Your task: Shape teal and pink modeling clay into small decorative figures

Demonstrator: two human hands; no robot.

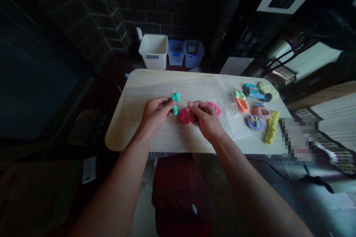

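Mint-green beaded piece pinched in my left grip, thumb pressed to fingers with no gap I can see. Its little round balls bunch up in a cluster above the thumb, and a couple more poke out below it. It's over the middle of the bench, in front of the bubble wrap that covers most of the top.

My right grip is just beside it, fingers curled in and thumb up near the index finger. Honestly can't tell whether anything is tucked between those fingertips, or how tightly they close. There's a crimson lump between my two hands, next to the right fingers, and a bumpy pink piece peeking out past the knuckles on the other side, partly hidden.

Rest of the collection sits at the right end, all lumpy, clay-looking stuff: an orange-and-green piece, a teal-and-grey one touching or nearly touching a pale yellow slab, a salmon curved piece, a purple disc with yellow streaks, and a knobbly yellow strip near the edge.

Past the far edge, a white bin and two bluish see-through tubs stand in front of a dark block wall.
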